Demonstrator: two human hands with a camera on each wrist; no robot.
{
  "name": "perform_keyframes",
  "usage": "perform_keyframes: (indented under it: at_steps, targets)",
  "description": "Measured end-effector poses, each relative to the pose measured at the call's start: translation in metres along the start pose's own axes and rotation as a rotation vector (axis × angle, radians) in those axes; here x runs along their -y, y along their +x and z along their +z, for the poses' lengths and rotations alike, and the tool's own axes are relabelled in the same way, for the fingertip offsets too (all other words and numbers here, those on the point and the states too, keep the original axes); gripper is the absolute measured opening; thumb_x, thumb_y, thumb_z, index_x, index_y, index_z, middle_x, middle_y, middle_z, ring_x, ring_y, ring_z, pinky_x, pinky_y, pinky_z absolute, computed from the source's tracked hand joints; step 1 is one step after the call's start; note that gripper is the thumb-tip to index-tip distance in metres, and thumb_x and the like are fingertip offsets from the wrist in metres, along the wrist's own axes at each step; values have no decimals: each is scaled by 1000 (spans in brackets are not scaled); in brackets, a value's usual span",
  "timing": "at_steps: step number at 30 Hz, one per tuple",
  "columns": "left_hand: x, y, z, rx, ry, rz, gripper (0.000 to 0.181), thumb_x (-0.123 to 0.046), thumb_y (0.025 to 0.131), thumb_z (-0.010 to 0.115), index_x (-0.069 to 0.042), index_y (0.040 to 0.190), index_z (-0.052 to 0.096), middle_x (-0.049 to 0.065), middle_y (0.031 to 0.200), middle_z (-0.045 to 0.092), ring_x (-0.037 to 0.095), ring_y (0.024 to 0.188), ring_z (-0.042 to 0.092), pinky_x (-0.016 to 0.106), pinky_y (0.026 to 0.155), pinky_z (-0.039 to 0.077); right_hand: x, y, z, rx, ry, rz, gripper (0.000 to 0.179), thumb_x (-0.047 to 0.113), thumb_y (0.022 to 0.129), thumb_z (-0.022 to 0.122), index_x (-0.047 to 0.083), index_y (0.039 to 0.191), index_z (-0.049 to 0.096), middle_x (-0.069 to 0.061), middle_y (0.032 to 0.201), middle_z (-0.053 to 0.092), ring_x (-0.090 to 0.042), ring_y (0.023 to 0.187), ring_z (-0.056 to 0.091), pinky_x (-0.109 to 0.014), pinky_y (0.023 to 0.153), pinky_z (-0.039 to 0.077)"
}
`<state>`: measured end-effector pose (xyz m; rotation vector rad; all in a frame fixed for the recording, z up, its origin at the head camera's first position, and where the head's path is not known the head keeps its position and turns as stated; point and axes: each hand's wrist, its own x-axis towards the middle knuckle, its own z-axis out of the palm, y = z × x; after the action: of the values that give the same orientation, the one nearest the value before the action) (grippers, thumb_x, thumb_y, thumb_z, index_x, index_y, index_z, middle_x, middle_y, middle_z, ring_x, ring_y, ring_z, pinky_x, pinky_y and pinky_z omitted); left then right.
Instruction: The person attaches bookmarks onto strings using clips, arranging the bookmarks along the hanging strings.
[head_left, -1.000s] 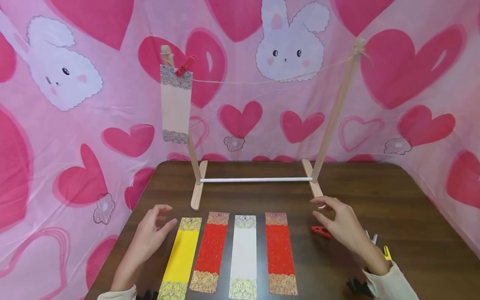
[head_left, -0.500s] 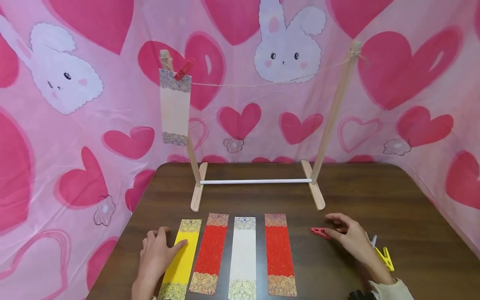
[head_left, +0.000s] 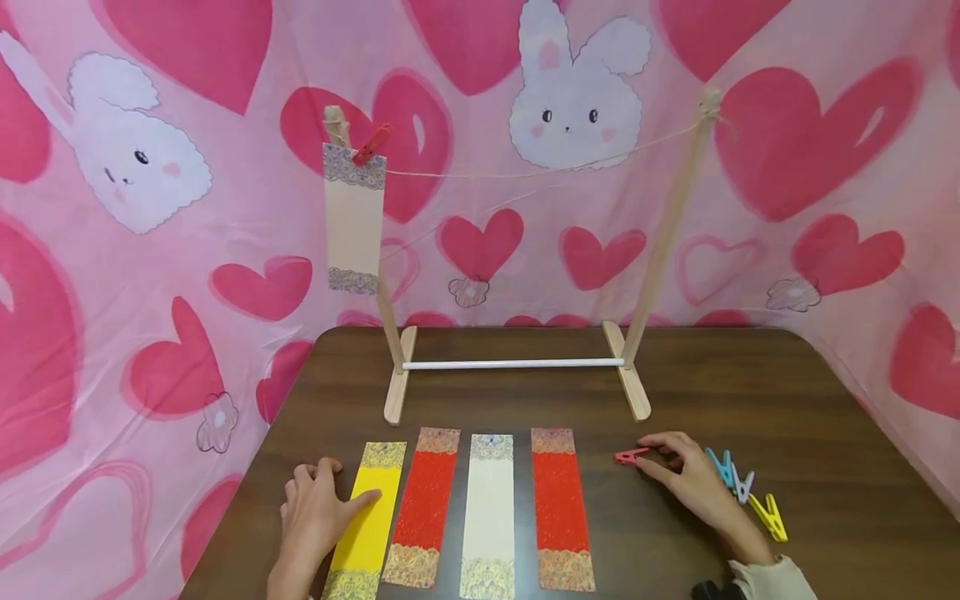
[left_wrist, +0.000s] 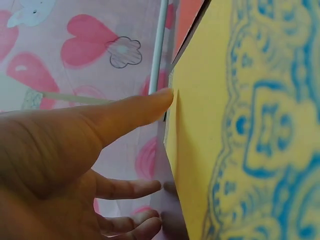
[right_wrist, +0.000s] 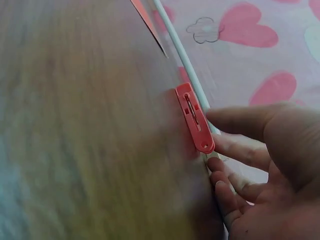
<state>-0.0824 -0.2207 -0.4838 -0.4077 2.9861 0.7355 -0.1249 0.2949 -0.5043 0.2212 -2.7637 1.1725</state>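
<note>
A yellow paper strip [head_left: 367, 517] with patterned ends lies on the table at the left. My left hand [head_left: 318, 508] rests beside it, the thumb extended onto the strip and the other fingers at its left side. In the left wrist view, the thumb [left_wrist: 135, 112] meets the strip's edge. My right hand [head_left: 693, 479] pinches a red clothespin [right_wrist: 195, 117] on the table, thumb and forefinger at one end. A cream strip [head_left: 354, 225] hangs from a string [head_left: 510, 176], held by another red clothespin [head_left: 372, 145].
Two red strips [head_left: 426, 508] [head_left: 561, 508] and a white strip [head_left: 489, 508] lie in a row. Blue [head_left: 720, 467], grey [head_left: 742, 483] and yellow [head_left: 768, 517] clothespins lie right of my right hand. Behind stands a wooden frame [head_left: 633, 392] with a white crossbar [head_left: 510, 364].
My left hand came down and right, its thumb now on the yellow strip. My right hand lowered to the red clothespin, which has shifted slightly left.
</note>
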Motion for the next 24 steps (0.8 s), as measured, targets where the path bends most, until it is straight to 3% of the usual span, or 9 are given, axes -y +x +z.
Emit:
perform_keyframes:
  at_steps: [6, 10, 14, 17, 20, 24]
  targets:
    - [3, -1, -3, 59, -18, -17, 77, -54, 70, 85, 4, 110, 53, 27, 105, 49, 41, 95, 50, 56, 78, 42, 1, 1, -1, 39, -13, -14, 35, 25, 84, 82, 11, 114, 71, -9, 117, 63, -20, 99, 50, -27, 73, 46]
    - [0, -2, -3, 56, -19, -9, 77, -53, 71, 84, 8, 108, 55, 25, 99, 52, 39, 91, 52, 57, 79, 45, 0, -1, -1, 40, -19, -4, 32, 26, 86, 79, 12, 114, 71, -9, 117, 63, -22, 101, 50, -28, 74, 45]
    - [-4, -3, 4, 64, -14, 23, 86, -62, 67, 83, 8, 107, 50, 22, 95, 47, 36, 89, 47, 50, 74, 48, -4, -8, 0, 50, -22, 14, 29, 28, 89, 77, 16, 114, 71, -5, 115, 63, -16, 100, 51, -27, 73, 44]
    - [-4, -6, 8, 83, -10, 45, 86, -57, 62, 88, 6, 103, 46, 19, 93, 41, 36, 88, 44, 46, 73, 46, -7, -14, 0, 73, -1, 20, 29, 27, 89, 76, 17, 115, 70, -2, 115, 63, -10, 98, 53, -27, 73, 45]
    - [-5, -10, 5, 83, 0, 47, 84, -45, 61, 93, 10, 103, 45, 21, 93, 40, 39, 88, 44, 51, 76, 48, -8, -13, -1, 95, 22, 10, 30, 26, 89, 76, 17, 117, 69, -2, 115, 62, -7, 97, 53, -26, 74, 44]
    - [-8, -11, -5, 103, 20, 5, 85, -38, 63, 93, 16, 105, 44, 27, 92, 44, 44, 88, 48, 60, 75, 51, -6, -4, -5, 99, 19, -11, 29, 26, 90, 75, 17, 117, 69, -2, 115, 62, -7, 97, 52, -27, 74, 45]
